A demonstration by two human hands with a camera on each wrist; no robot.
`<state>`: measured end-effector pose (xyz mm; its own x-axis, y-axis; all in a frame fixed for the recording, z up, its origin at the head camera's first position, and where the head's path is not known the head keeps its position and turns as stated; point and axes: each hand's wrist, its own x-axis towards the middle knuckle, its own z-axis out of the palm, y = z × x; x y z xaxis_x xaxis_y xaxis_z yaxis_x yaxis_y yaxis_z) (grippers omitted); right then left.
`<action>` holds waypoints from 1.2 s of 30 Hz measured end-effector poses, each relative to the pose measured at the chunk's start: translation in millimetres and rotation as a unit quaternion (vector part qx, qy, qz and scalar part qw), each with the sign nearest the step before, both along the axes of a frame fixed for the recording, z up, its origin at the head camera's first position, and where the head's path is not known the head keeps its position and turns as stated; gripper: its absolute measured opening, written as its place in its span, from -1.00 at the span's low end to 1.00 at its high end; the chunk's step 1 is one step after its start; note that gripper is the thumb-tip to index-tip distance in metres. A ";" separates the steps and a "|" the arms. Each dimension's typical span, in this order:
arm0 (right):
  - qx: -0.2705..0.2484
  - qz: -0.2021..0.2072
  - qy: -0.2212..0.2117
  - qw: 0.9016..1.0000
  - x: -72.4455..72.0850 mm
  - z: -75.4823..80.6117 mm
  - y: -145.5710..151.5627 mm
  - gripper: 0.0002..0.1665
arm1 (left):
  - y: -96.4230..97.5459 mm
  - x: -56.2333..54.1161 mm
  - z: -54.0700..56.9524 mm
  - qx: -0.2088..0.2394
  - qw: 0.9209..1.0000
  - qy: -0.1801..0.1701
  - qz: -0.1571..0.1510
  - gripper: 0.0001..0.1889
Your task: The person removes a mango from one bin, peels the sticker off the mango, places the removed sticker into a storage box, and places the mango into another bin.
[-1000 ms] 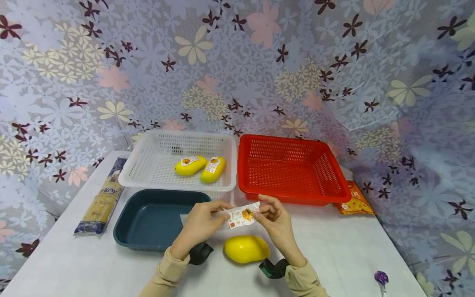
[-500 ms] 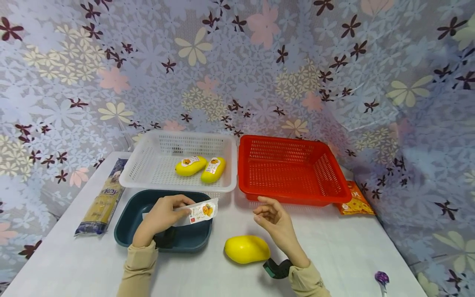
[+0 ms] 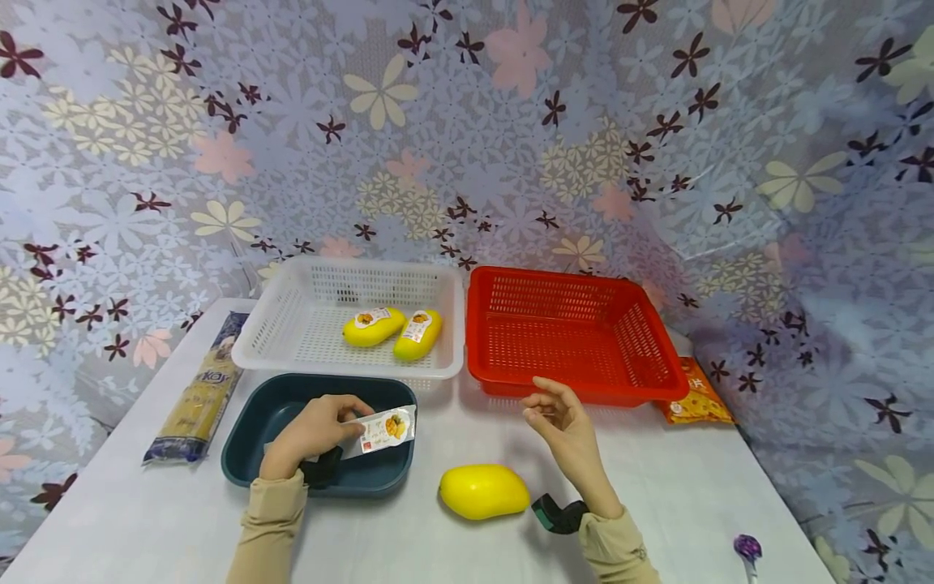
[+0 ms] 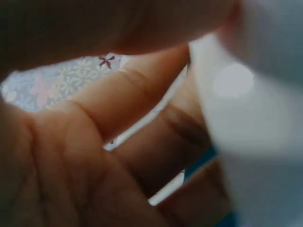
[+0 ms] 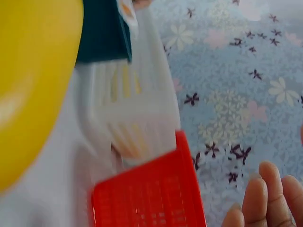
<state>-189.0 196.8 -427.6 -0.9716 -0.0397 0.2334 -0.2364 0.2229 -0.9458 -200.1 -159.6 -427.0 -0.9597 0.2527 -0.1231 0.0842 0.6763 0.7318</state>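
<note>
Over the teal basin (image 3: 365,489), my left hand (image 3: 314,434) pinches a white label strip (image 3: 388,430) printed with a mango picture. The strip's printed end points right and its other end is mostly hidden by the hand. Close up in the left wrist view, a blurred white surface of the label strip (image 4: 265,123) lies against the fingers. To the right, my right hand (image 3: 567,430) is raised in front of the red basket (image 3: 576,349), fingers loosely bent and holding nothing. A plain yellow mango (image 3: 484,491) lies on the table between the hands.
Two mangoes with stickers, one on the left (image 3: 373,326) and one on the right (image 3: 418,335), lie in the white basket (image 3: 343,369). A pasta packet (image 3: 197,397) lies far left. An orange snack bag (image 3: 700,397) sits beside the red basket. A purple lollipop (image 3: 747,547) lies front right.
Both hands were at the label strip a second ago. The right hand let go and shifted slightly right, while the left hand carried the strip left over the teal basin.
</note>
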 end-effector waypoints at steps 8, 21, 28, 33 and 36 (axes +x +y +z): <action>0.059 -0.075 0.068 0.993 -4.1 2.9 23.2 -0.53 | 3.4 1.9 -3.0 -0.040 0.999 -0.022 0.005 -0.75; 0.218 -0.161 0.162 0.949 -13.4 -12.6 53.8 -0.39 | 11.9 10.5 14.5 -0.081 0.994 0.035 0.072 -0.63; 0.325 -0.187 0.240 0.895 -15.1 -25.9 68.0 -0.22 | 41.1 25.3 35.4 -0.030 0.981 0.174 0.076 -0.62; 0.360 -0.198 0.243 0.879 -15.8 -32.4 72.8 -0.16 | 85.8 38.3 36.6 0.034 0.964 0.263 0.000 -0.57; 0.374 -0.195 0.242 0.874 -16.2 -35.0 73.7 -0.13 | 111.7 45.4 29.7 0.053 0.962 0.262 -0.061 -0.54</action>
